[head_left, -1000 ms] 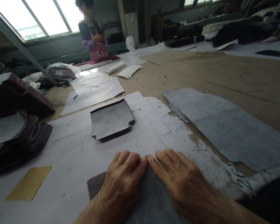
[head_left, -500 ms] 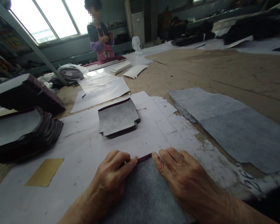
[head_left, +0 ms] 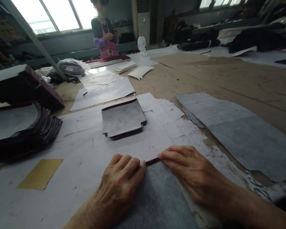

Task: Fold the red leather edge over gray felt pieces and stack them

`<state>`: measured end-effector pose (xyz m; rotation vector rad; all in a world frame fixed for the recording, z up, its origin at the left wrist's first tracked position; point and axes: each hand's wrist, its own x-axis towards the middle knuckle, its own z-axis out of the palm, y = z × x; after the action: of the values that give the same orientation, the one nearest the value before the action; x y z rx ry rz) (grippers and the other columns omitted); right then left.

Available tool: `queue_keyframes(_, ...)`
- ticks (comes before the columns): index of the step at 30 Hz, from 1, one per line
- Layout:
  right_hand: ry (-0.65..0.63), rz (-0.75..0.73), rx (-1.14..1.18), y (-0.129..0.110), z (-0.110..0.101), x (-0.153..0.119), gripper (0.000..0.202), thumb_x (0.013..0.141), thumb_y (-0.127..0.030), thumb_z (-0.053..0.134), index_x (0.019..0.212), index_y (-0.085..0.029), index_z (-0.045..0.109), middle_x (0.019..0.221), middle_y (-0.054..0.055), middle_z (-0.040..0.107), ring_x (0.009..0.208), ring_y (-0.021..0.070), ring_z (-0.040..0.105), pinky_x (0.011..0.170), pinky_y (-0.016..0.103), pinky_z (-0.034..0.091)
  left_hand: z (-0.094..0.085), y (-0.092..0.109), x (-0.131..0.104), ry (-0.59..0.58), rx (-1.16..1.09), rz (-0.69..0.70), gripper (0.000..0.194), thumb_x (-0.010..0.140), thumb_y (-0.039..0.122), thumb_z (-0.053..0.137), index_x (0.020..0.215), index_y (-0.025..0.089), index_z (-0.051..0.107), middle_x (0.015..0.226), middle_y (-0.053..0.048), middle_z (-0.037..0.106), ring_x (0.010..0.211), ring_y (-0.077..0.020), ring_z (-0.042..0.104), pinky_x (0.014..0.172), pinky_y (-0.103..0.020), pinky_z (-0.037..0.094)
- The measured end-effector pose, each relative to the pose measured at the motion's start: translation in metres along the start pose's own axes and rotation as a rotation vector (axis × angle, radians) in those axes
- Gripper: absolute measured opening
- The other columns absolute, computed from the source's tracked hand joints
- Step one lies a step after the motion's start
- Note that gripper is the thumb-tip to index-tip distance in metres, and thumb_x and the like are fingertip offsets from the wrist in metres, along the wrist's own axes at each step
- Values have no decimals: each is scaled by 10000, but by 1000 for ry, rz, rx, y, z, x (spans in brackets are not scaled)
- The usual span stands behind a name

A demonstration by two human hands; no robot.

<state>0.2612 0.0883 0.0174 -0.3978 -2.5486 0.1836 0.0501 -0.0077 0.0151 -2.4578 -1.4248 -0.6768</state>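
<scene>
A grey fabric piece (head_left: 159, 194) with a narrow dark red folded edge lies at the bottom middle, between my hands. My left hand (head_left: 124, 181) has its fingers pressed together on the left end of that edge. At the right end, my right hand (head_left: 190, 171) pinches the same edge with closed fingertips. A short stretch of the red strip shows between them. Beyond my hands, a small stack of grey pieces (head_left: 122, 117) with a dark red top edge lies on white paper (head_left: 81, 159).
Thick dark stacks (head_left: 19, 127) stand at the left, near a yellow card (head_left: 40, 174). Large grey sheets (head_left: 235, 124) lie at the right. Farther back are white papers, a small white fan (head_left: 142, 44) and a person in a pink apron (head_left: 108, 39).
My right hand's fingers have drawn closer together, and its wrist has swung outward to the right. The view has shifted slightly; both hands remain on the folded edge.
</scene>
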Motion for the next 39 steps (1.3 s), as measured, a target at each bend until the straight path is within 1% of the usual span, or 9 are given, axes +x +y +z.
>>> queue_keyframes(5,188,301,15,17,-11,2,195,840,-151,489,903,-196,668,936,30,662,849,145,615,772,272,518,0,-1,-1,-16,5,-15,280,846,50,374,1046,86,566,831,-70,578,732,-184,477,665,-373,375)
queue_keyframes(8,236,164,-40,-1,-2,15,259,835,-78,434,929,-159,661,934,61,647,889,175,578,799,325,501,0,0,-1,-25,25,-19,277,854,67,372,1052,98,562,811,-59,572,724,-185,475,678,-384,372)
queue_keyframes(10,183,32,-51,-19,10,22,293,840,-49,380,902,-122,657,880,83,641,861,192,558,761,343,501,0,2,0,-26,27,-24,256,863,85,368,1017,104,571,792,-56,568,717,-186,476,675,-385,369)
queue_keyframes(13,107,-38,-118,-38,25,27,321,855,-46,328,815,-88,644,752,91,616,754,200,542,672,345,500,-2,2,1,-24,21,-37,222,874,104,370,936,117,583,771,-52,566,708,-184,478,682,-388,370)
queue_keyframes(22,63,-99,-219,-33,26,21,322,882,-76,323,946,-76,638,759,76,603,706,187,530,608,314,477,-21,-19,-30,20,-123,-62,306,852,39,387,1109,108,537,859,-81,553,744,-164,468,641,-305,446)
queue_keyframes(27,8,-122,-260,-35,25,23,328,860,-66,360,1062,-94,617,800,74,620,714,195,551,613,333,502,-19,-19,-35,25,-138,-47,305,839,11,365,1076,62,548,814,-90,537,737,-171,441,627,-321,461)
queue_keyframes(31,-56,-168,-392,-45,23,29,376,804,-19,342,1039,-62,632,783,101,628,697,213,562,597,348,501,-16,-18,-32,13,-115,-51,313,824,10,351,1048,70,560,805,-88,531,727,-174,433,622,-335,449)
queue_keyframes(34,-7,-172,-544,-57,26,39,393,767,-7,306,938,-19,659,850,171,639,796,262,570,707,424,488,-15,-18,-31,7,-78,-37,301,837,36,337,1032,69,563,791,-88,534,712,-176,431,616,-345,436)
queue_keyframes(39,28,-206,-316,-63,40,50,338,789,-7,327,831,-75,655,772,113,625,726,204,549,655,345,487,-18,-18,-31,8,-99,-45,264,864,73,339,977,75,577,770,-81,532,701,-175,434,615,-343,437)
